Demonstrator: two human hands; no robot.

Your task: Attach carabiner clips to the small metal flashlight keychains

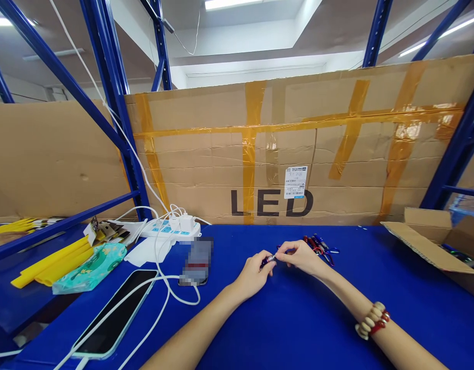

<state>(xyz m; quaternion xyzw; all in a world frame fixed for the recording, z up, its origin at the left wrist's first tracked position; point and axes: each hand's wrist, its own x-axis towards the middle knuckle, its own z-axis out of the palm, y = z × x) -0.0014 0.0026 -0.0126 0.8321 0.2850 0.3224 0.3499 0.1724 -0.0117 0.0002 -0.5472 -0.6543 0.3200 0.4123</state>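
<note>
Over the blue table top (298, 318), my left hand (254, 272) and my right hand (298, 255) meet, both pinched round one small dark pen-like item with a silver end (269, 260). Each hand holds one end of it. Just behind my right hand lies a small pile of red and blue pieces with carabiner clips (319, 246). A beaded bracelet (372, 320) is on my right wrist.
A phone (113, 313) on a white cable lies at front left, a power strip (171, 228) behind it. Yellow strips (52, 259) and a tissue pack (92, 267) sit left. An open cardboard box (433, 246) stands right; a taped "LED" cardboard wall (298, 149) closes the back.
</note>
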